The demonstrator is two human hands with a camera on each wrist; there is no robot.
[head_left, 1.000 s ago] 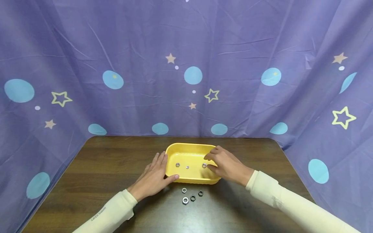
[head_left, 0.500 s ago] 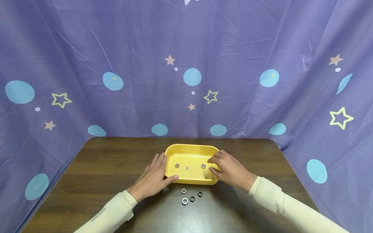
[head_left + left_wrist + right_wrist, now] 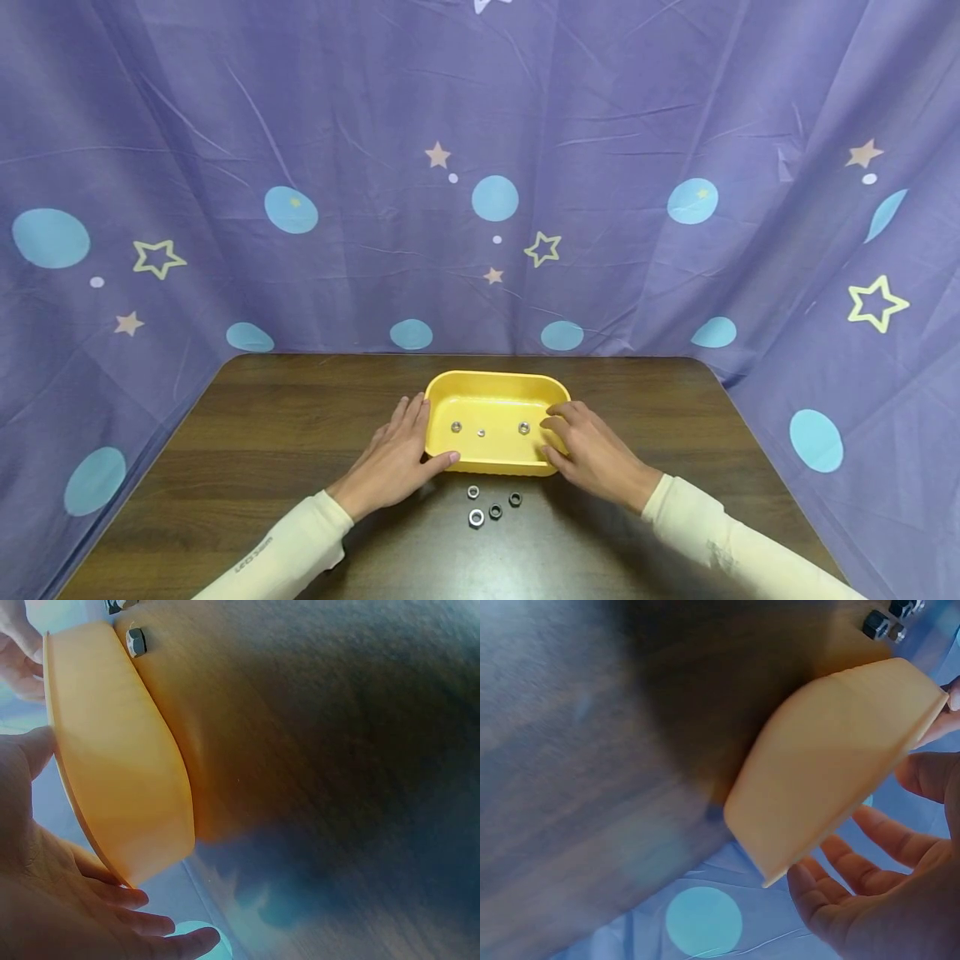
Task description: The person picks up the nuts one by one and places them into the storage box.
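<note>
A yellow plastic tray (image 3: pixel 495 468) stands on the table with two silver hex nuts (image 3: pixel 524 428) and a smaller silver piece (image 3: pixel 482 433) spread along its floor. My left hand (image 3: pixel 393 462) rests against the tray's left end, fingers extended along the outside and thumb on the near rim. Over the right end is my right hand (image 3: pixel 596 454), its fingers loosely bent at the rim with nothing between them. In the right wrist view, those fingers (image 3: pixel 855 866) lie right along the tray's edge.
In front of the tray, several nuts lie on the brown wooden table (image 3: pixel 300 433): two silver ones, including a larger nut (image 3: pixel 476 518), and two dark ones, including a black nut (image 3: pixel 515 499). A purple patterned curtain (image 3: pixel 360 167) hangs around the table's back and sides.
My right hand has drawn back from above the right-hand nut, moving right and slightly nearer to the tray's right rim. The left hand and the nuts stay in place.
</note>
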